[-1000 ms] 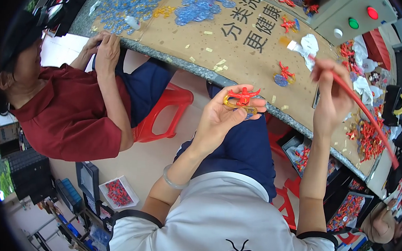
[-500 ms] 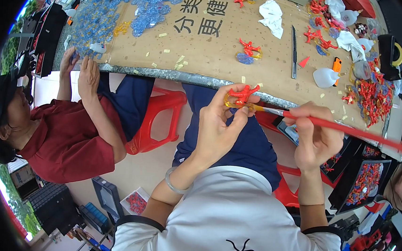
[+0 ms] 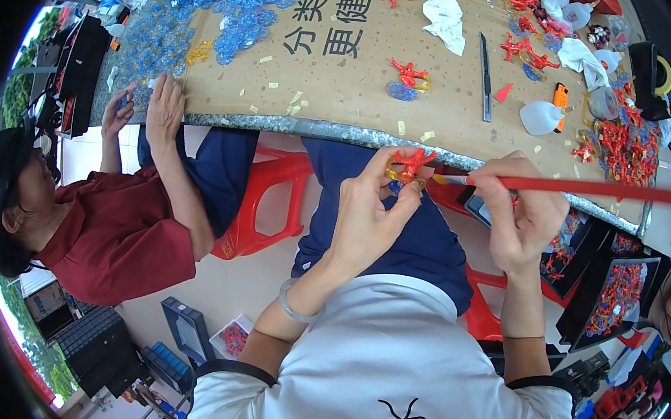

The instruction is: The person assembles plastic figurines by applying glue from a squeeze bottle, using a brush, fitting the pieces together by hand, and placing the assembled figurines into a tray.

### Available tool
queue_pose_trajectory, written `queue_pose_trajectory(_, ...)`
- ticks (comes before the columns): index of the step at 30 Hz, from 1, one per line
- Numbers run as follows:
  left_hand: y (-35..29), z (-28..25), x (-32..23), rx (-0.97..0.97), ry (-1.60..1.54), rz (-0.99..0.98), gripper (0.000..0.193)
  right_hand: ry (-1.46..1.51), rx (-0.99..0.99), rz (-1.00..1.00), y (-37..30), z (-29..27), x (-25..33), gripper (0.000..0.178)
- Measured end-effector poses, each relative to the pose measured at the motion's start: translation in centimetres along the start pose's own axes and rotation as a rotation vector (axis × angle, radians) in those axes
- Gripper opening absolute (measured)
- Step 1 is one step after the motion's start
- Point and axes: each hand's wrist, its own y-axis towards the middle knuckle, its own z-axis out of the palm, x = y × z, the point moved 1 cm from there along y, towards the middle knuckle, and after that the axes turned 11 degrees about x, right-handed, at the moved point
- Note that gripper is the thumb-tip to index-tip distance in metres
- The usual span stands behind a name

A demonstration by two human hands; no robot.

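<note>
My left hand (image 3: 370,216) pinches a small red figurine (image 3: 413,165), which has clear yellow and bluish parts at its lower side, just off the table's front edge. Its fingertips partly cover those lower parts. Closed around a paintbrush (image 3: 605,190) with a long red handle is my right hand (image 3: 518,216). The brush points left, its yellowish tip close beside the figurine; whether it touches cannot be made out. Beyond my hands, another red figurine (image 3: 409,74) with a blue disc lies on the cardboard (image 3: 345,84) covering the table.
A utility knife (image 3: 484,78), crumpled white tissue (image 3: 445,23), a white squeeze bottle (image 3: 540,118) and an orange lighter (image 3: 560,97) lie ahead. Red figurines (image 3: 628,150) are heaped at right, clear blue pieces (image 3: 240,13) at far left. A co-worker (image 3: 129,233) in maroon sits at left.
The figurine has been turned and tilted in my left hand. The brush has swung more level, its tip slightly right of before. The co-worker's hands have moved a little.
</note>
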Motion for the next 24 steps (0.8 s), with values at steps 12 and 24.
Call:
queue_pose_trajectory(12,-0.4,-0.9,-0.2,0.072,-0.182,-0.037,0.030,0.144,0.124,-0.135,1.0,1.0,-0.2,0.005)
queue_pose_trajectory(24,-0.3,-1.0,-0.3,0.193,-0.392,-0.028,0.032,0.243,0.078,-0.124,1.2,0.4,-0.1,0.009)
